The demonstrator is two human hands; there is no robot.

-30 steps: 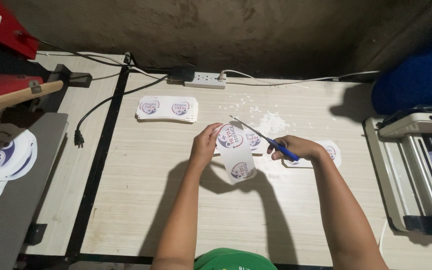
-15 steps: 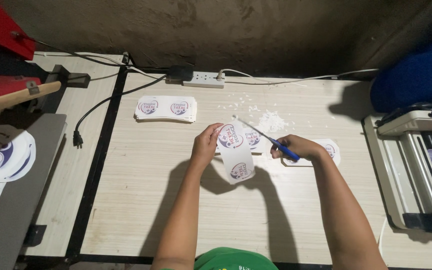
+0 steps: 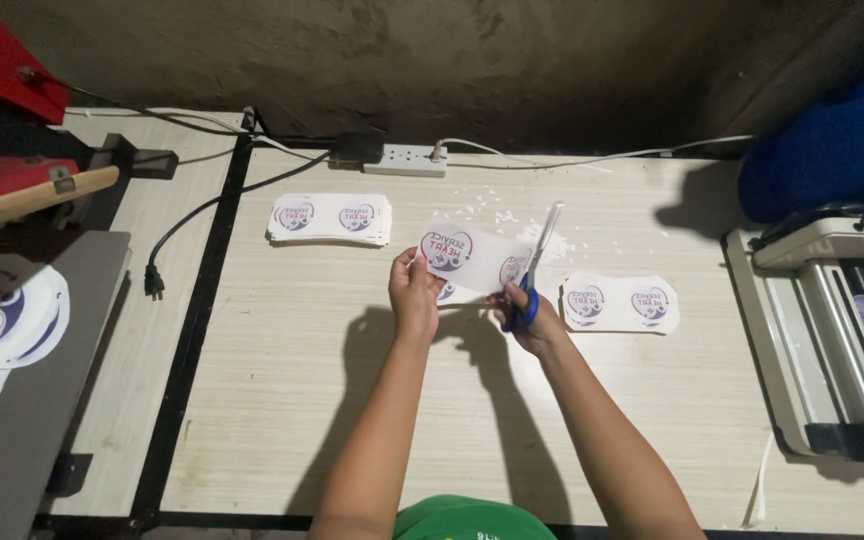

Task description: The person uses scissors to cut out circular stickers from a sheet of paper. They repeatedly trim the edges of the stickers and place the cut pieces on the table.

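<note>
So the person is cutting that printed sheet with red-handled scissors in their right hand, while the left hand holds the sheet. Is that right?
Not quite: the scissors have blue handles, not red, as the head view shows. The rest holds: the right hand works them and the left hand holds the printed sheet.

Two hands work here, the left hand [image 3: 414,290] and the right hand [image 3: 530,318], with one pair of blue-handled scissors [image 3: 535,268] and one printed sheet [image 3: 474,256] between them. Two stacks of printed sheets lie on the bench [image 3: 352,400]: the far stack [image 3: 329,219] and the right stack [image 3: 620,302]. There is one white power strip [image 3: 404,160] and one loose black plug [image 3: 153,280].
</note>
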